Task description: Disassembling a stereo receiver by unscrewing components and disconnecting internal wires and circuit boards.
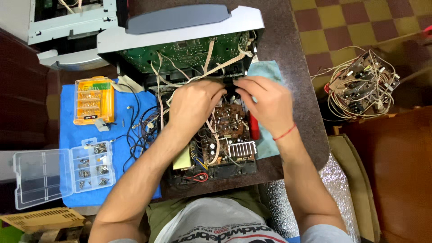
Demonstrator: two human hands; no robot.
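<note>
While both forearms reach in from the bottom edge and angle toward each other, the left hand (194,104) and right hand (264,104) meet knuckles-up over the open chassis (211,153) on the table (292,67). Fingers of both are curled and pinched together on something small and dark (230,85) right between them, just under the tilted green board (189,51), can't tell exactly what it is. Bit case (93,100) and parts box (63,173) sit off to the left on the blue mat (67,117).

left hand (194,105) + right hand (265,103): fingertips meeting | over opened device chassis (216,148) | orange bit case (93,100) left
</note>
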